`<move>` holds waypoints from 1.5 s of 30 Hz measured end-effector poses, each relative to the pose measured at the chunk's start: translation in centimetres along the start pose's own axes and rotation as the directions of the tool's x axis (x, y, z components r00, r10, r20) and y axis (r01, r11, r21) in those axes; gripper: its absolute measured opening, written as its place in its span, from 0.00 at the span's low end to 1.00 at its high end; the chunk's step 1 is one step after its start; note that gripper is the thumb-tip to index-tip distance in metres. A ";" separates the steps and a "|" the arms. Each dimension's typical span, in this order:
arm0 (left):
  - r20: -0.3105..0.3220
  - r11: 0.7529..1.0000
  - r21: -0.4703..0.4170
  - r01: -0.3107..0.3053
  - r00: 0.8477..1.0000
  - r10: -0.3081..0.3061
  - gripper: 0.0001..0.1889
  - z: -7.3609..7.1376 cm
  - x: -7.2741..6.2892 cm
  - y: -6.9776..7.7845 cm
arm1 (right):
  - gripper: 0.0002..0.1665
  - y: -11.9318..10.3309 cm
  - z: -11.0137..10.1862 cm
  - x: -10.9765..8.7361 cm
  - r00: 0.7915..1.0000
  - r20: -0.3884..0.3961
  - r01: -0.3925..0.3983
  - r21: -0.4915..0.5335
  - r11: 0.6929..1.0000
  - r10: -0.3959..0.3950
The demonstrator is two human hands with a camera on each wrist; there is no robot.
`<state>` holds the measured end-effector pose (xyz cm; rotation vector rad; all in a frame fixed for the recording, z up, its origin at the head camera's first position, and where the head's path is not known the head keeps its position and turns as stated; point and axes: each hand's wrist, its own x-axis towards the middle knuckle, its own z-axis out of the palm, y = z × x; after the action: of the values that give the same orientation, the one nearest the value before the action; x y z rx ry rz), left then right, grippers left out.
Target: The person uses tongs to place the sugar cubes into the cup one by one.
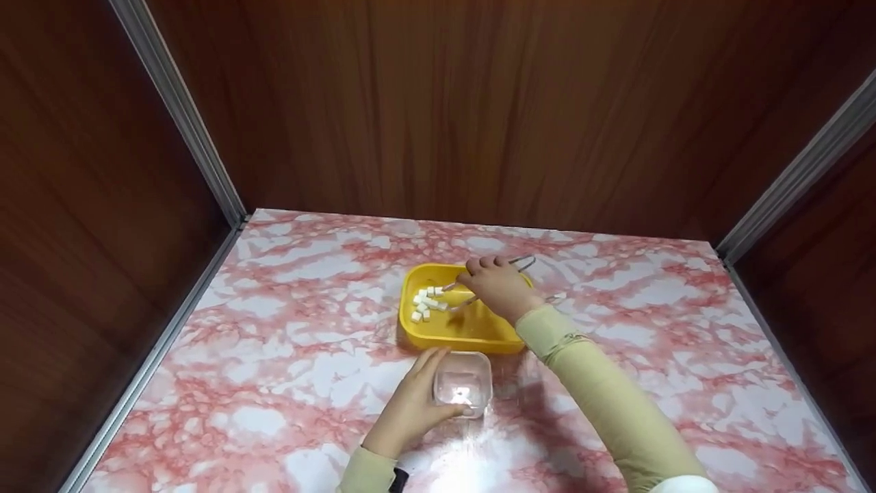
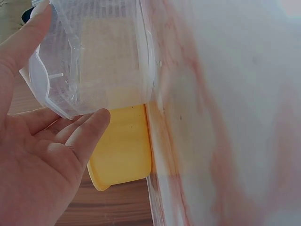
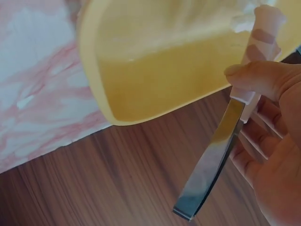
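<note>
My right hand (image 1: 503,287) grips a pair of tongs (image 3: 207,165), with pale pinkish arms and a bent metal end, over a yellow plastic tub (image 1: 465,342). In the head view the tongs' tips point left at small white cubes (image 1: 423,301) gathered in the tub's left part. The nearest cube lies by one tip; whether they touch I cannot tell. With thumb and fingers on opposite sides, my left hand (image 1: 414,404) holds a small clear plastic container (image 2: 103,52) just in front of the tub. No cubes show inside that container.
The tub stands on a table (image 1: 287,383) with a red-and-white marbled top. Dark wood-grain panels (image 1: 438,116) rise behind and at both sides, with metal corner posts (image 1: 185,103). Bright glare lies on the tabletop near the clear container.
</note>
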<state>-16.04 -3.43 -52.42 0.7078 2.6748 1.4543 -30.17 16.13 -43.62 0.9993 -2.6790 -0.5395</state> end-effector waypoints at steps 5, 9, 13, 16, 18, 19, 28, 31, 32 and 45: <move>0.000 1.000 -0.001 0.009 1.000 -0.009 0.51 -0.1 0.0 0.2 | 0.16 0.0 0.5 0.1 1.000 -0.013 0.009 -0.044 0.999 -0.010; 0.001 1.000 0.002 0.010 1.000 -0.010 0.51 -0.1 -0.1 0.2 | 0.16 -0.1 0.8 0.1 0.999 -0.046 0.009 -0.050 0.999 -0.011; -0.009 1.000 0.010 -0.012 1.000 0.012 0.50 0.0 0.0 0.1 | 0.16 -0.3 0.8 0.2 0.999 -0.045 0.007 -0.046 0.999 -0.009; -0.014 1.000 0.011 -0.016 1.000 0.016 0.51 0.1 0.0 0.1 | 0.16 -0.4 0.9 0.3 1.000 -0.028 0.005 -0.034 0.999 -0.006; -0.016 1.000 0.010 -0.016 1.000 0.017 0.51 0.1 0.0 0.0 | 0.16 -0.5 0.9 0.3 1.000 -0.011 0.006 -0.034 0.999 -0.006; -0.017 1.000 0.010 -0.015 1.000 0.016 0.51 0.1 -0.1 0.1 | 0.17 -0.5 1.0 0.4 1.000 0.001 0.007 -0.037 0.999 -0.007; -0.001 1.000 0.009 0.004 1.000 -0.004 0.51 0.0 0.0 0.2 | 0.20 -1.1 1.6 1.0 0.994 0.113 -0.002 -0.032 0.999 0.005; 0.001 1.000 0.013 0.009 1.000 -0.009 0.51 0.0 -0.1 0.2 | 0.21 -1.3 1.7 1.0 0.993 0.120 0.001 -0.030 1.000 0.003; 0.001 1.000 0.015 0.010 1.000 -0.010 0.51 0.0 -0.1 0.3 | 0.21 -1.4 1.8 1.0 0.994 0.113 0.005 -0.030 1.000 -0.002; 0.019 0.999 -0.002 0.033 0.999 -0.033 0.50 -0.1 -0.2 0.3 | 0.17 -1.5 2.3 1.0 1.000 0.017 0.023 -0.018 1.000 -0.022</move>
<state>-15.81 -3.46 -52.17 0.6698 2.6574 1.4353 -30.81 15.00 -46.27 1.0259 -2.6754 -0.5777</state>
